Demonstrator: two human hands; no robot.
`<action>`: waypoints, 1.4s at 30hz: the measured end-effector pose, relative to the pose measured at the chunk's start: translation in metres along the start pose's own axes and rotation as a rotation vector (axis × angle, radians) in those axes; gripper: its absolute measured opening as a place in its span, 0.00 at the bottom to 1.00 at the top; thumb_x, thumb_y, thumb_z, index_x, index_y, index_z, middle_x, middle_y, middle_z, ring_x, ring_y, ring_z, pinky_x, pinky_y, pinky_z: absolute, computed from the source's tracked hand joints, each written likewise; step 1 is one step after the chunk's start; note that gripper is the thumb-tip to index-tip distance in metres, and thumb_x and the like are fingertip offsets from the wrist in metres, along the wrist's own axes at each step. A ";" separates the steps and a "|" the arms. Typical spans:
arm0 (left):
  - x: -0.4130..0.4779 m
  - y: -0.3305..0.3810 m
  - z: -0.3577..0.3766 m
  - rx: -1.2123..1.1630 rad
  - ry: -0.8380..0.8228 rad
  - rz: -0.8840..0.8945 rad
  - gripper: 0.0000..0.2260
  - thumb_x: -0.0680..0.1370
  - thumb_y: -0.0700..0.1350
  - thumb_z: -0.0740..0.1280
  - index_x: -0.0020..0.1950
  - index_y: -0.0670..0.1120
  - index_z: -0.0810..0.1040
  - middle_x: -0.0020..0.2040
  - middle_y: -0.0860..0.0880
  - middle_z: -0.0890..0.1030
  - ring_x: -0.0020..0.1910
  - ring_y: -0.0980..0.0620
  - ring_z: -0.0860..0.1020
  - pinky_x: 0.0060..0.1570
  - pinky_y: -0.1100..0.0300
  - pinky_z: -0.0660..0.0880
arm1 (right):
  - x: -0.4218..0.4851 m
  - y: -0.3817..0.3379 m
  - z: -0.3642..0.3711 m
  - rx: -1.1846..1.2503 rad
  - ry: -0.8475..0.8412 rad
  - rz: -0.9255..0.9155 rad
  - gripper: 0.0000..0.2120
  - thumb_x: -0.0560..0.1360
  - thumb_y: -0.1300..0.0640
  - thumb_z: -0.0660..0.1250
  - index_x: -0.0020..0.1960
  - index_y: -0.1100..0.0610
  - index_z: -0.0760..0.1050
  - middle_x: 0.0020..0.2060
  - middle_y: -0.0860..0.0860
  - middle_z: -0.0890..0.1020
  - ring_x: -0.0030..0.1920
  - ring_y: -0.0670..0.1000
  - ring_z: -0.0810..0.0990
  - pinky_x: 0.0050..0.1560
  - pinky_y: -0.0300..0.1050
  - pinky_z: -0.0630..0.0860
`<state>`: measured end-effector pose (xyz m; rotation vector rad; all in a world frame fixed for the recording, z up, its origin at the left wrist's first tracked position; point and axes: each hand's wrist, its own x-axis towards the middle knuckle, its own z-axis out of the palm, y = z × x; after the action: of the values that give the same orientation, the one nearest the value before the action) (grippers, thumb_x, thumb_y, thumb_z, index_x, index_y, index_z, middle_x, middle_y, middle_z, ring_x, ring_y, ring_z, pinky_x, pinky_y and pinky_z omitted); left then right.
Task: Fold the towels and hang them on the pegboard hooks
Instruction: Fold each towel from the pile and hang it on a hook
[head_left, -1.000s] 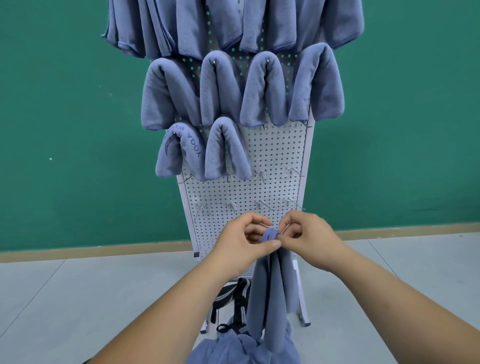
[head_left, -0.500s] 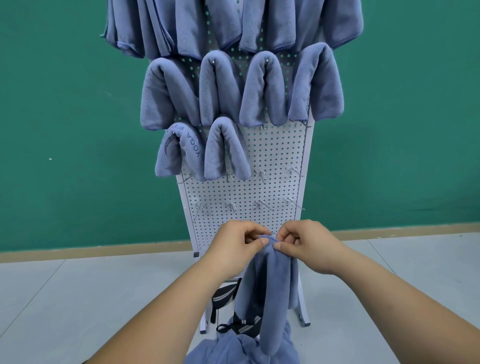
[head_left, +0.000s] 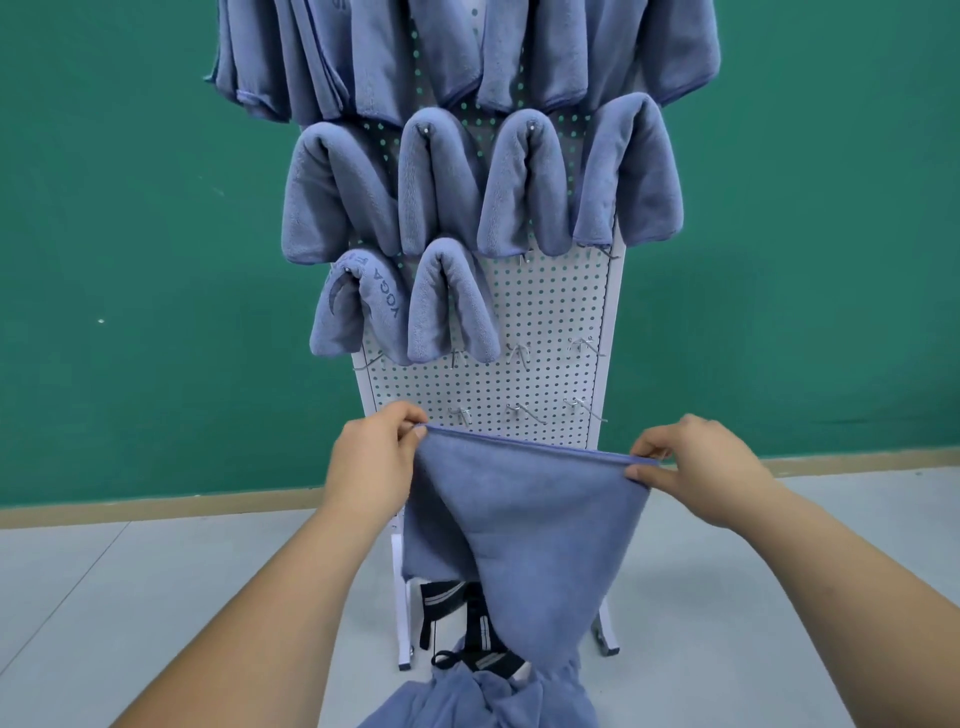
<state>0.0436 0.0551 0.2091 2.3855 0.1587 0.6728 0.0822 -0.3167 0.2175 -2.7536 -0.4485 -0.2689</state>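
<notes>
Heap: right under me at the bottom edge, a heap of blue towels (head_left: 483, 701), and the low end of the one I'm holding runs down into it.
Left hand: my left hand (head_left: 371, 462) has the top left corner pinched between thumb and forefinger, the other fingers curled in.
Right hand: my right hand (head_left: 696, 467) is pinching the top right corner, thumb below the hem and fingertips on top.
Towel: the blue towel (head_left: 519, 509) is spread by its top hem between both hands. The hem is pulled straight and sits a little higher on my left. The cloth hangs in front of the lower board and narrows toward the heap.
Straps: behind the towel, between the stand's legs, there's something black with straps and pale stripes (head_left: 447, 603). What it is, I can't tell.
Floor: grey floor (head_left: 156, 597) on both sides.
Pegboard: the white pegboard (head_left: 550, 312) stands upright just beyond my hands.
Hooks: two rows of bare metal hooks (head_left: 519, 354) just above the hem.
Hung towels: next row up holds two folded over hooks, the YOGA-lettered towel (head_left: 358, 306) and its neighbour (head_left: 452, 306). Above them is a row of four (head_left: 483, 182), then the top row (head_left: 467, 47), cut off by the frame.
Wall: green wall (head_left: 130, 234) with a wooden skirting (head_left: 156, 512) behind it all.
</notes>
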 end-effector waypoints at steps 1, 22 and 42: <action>-0.001 -0.002 0.002 0.023 0.008 0.024 0.06 0.81 0.45 0.70 0.55 0.55 0.84 0.44 0.56 0.85 0.44 0.50 0.82 0.49 0.53 0.80 | -0.001 0.001 0.000 -0.012 0.014 -0.040 0.06 0.74 0.39 0.74 0.46 0.38 0.80 0.42 0.35 0.80 0.51 0.44 0.75 0.48 0.48 0.77; -0.007 -0.017 0.008 0.271 -0.222 -0.037 0.03 0.79 0.45 0.72 0.47 0.53 0.83 0.40 0.55 0.83 0.42 0.49 0.81 0.44 0.54 0.80 | 0.001 -0.030 -0.003 -0.103 0.146 0.121 0.09 0.79 0.44 0.72 0.43 0.48 0.82 0.35 0.46 0.81 0.42 0.50 0.77 0.39 0.47 0.76; -0.005 -0.013 0.006 0.279 -0.155 0.021 0.08 0.83 0.47 0.67 0.47 0.49 0.84 0.40 0.49 0.83 0.41 0.45 0.80 0.42 0.51 0.79 | -0.004 -0.005 -0.007 -0.097 0.032 0.071 0.08 0.78 0.47 0.73 0.41 0.45 0.79 0.40 0.41 0.79 0.42 0.47 0.80 0.44 0.49 0.79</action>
<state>0.0426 0.0609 0.1950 2.6986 0.1709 0.4981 0.0760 -0.3159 0.2246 -2.8480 -0.3370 -0.3250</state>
